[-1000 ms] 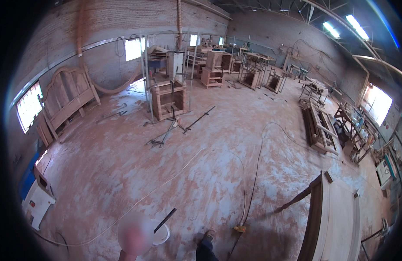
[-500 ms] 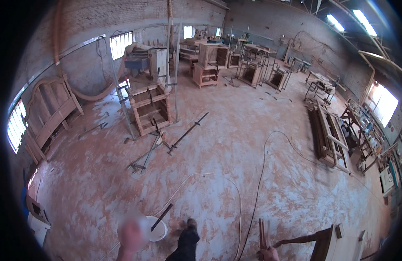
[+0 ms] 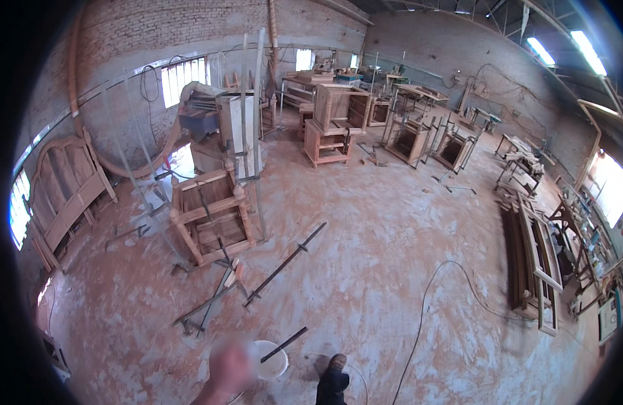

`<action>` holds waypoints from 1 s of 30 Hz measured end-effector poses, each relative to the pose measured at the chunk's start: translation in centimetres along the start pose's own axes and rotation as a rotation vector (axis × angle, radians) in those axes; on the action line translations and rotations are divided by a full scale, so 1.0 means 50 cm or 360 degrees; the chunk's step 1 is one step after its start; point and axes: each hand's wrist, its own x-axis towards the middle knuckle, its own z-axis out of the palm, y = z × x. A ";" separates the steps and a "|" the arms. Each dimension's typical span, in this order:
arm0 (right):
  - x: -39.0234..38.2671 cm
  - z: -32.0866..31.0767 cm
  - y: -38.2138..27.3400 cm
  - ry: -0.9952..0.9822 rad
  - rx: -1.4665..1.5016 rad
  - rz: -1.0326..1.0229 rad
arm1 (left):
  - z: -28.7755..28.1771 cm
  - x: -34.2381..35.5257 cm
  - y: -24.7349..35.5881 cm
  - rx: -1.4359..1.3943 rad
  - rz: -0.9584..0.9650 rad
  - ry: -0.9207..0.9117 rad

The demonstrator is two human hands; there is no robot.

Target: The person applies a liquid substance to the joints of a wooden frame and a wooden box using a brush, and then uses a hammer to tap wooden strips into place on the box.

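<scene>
My left hand [image 3: 232,368] is low in the picture, closed at the side of a white bucket [image 3: 281,359]; a blur hides its fingers. The bucket keeps its place against the hand as I move. A dark flat stick [image 3: 291,339] leans out over the bucket's rim. My right hand is out of the picture. Ahead on the floor stands a wooden cabinet frame [image 3: 213,214] with clamps on it. Long bar clamps [image 3: 284,265] lie in front of it.
A carved headboard [image 3: 68,189] leans at the left wall. Stacked cabinets [image 3: 335,125] stand farther back. Wooden frames and boards [image 3: 527,260] lie at the right, beside a cluttered bench [image 3: 584,236]. A cable [image 3: 419,317] snakes over the dusty floor near my shoe [image 3: 337,362].
I have stepped forward, so the cabinet frame and clamps look nearer. The bucket has travelled along with my left hand. My right hand, with thin wooden strips, has left the view.
</scene>
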 end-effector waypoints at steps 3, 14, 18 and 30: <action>0.128 0.079 -0.208 -0.0098 0.0097 -0.0050 | 0.101 0.221 0.002 0.0006 -0.0016 0.0080; 0.576 0.547 -1.398 -0.0385 -0.0378 -0.0386 | 0.295 0.862 -0.065 0.0072 -0.0659 0.0125; 0.688 0.717 -1.635 -0.0347 -0.0363 -0.0411 | 0.408 1.109 -0.155 0.0093 -0.0693 0.0180; 1.036 1.032 -1.933 -0.0301 -0.0836 -0.0224 | 0.620 1.808 -0.365 0.0237 -0.0582 0.0336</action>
